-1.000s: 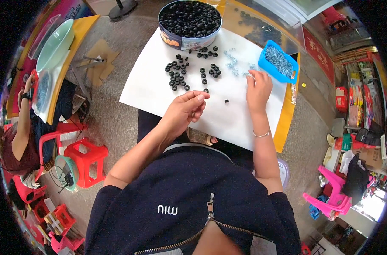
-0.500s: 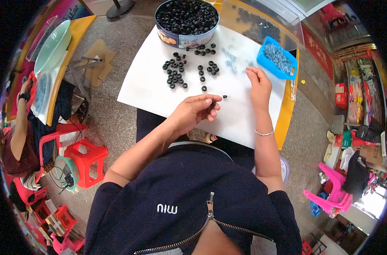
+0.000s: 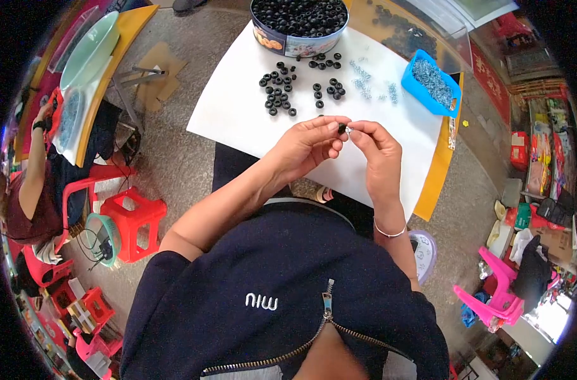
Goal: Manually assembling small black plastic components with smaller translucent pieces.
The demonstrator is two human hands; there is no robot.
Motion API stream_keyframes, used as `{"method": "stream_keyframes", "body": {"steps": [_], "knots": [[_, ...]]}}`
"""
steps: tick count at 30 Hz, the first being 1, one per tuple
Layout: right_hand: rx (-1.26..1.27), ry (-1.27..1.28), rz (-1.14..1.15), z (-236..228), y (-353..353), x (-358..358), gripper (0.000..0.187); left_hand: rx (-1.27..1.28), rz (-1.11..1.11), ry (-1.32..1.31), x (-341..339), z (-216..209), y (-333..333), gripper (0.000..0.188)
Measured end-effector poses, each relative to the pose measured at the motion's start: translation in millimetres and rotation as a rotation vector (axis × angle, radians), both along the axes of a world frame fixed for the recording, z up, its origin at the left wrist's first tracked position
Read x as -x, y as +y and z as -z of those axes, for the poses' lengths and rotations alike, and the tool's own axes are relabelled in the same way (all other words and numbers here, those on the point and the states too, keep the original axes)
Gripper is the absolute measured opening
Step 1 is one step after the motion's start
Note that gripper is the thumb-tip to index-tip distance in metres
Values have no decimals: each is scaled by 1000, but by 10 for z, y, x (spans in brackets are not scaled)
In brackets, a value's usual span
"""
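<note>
Above the near part of a white board (image 3: 231, 107), my two hands meet at the fingertips. My left hand (image 3: 304, 147) pinches a small black ring-shaped piece (image 3: 343, 128) between thumb and fingers. Against it, my right hand (image 3: 382, 155) has thumb and forefinger closed on a tiny clear, shiny piece (image 3: 348, 130), too small to name. Loose black ring-shaped pieces (image 3: 277, 97) lie in groups beyond my left hand. Small bluish-clear bits (image 3: 362, 81) are scattered beyond my right hand.
A round tin (image 3: 301, 47) full of black pieces stands at the far edge. At far right sits a blue tray (image 3: 410, 86) of clear bits. To the left are a red stool (image 3: 133, 221), a pale green basin (image 3: 89, 54) and another person's arm (image 3: 36, 171).
My right hand has come from near the clear bits to my left hand, now pinching a tiny clear piece against the black one. The view has shifted slightly.
</note>
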State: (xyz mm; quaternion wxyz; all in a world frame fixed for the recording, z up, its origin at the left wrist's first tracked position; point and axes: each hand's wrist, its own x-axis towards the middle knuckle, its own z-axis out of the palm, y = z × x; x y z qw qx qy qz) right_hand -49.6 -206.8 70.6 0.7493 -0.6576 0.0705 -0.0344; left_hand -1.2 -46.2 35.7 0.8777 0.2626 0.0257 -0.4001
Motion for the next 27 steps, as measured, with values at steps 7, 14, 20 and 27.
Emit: {"method": "stream_keyframes", "body": {"steps": [7, 14, 20, 27], "knots": [[137, -61, 22, 34, 16, 28, 12, 3, -8, 2, 25, 2, 53, 24], [249, -129, 13, 31, 47, 39, 13, -32, -23, -19, 42, 10, 34, 18], [234, -21, -66, 36, 30, 34, 17, -112, 9, -106, 47, 44, 32, 18], [-22, 36, -5, 93, -164, -26, 17, -142, 12, -63, 40, 72, 84, 21]]}}
